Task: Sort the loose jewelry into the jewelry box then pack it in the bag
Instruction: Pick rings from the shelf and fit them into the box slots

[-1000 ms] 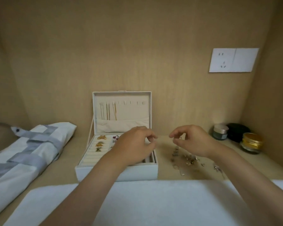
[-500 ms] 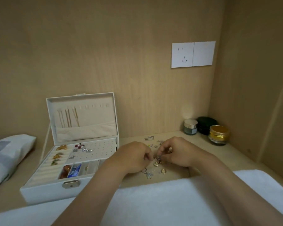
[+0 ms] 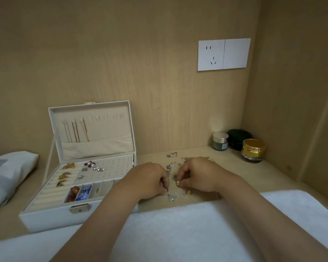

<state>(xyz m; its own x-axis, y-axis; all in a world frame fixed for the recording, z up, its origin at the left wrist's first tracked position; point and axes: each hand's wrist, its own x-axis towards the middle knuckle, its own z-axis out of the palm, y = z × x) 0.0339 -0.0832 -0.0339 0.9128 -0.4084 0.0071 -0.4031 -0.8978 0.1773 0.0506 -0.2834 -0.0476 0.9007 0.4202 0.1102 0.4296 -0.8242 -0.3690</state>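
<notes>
One white towel (image 3: 178, 224) lay closest. Past it, two hands worked on the shelf (image 3: 235, 176). The left hand (image 3: 146, 180) had curled fingers and pinched a thin bit of the jewelry (image 3: 171, 196). The right hand (image 3: 199, 174) pinched a small shiny bit of it. The rest lay loose around the fingers, just right of one open box (image 3: 51, 220). One bag (image 3: 8, 173) lay at the far left. Three jars (image 3: 239, 138) stood in the back corner, under one socket (image 3: 223, 54).
</notes>
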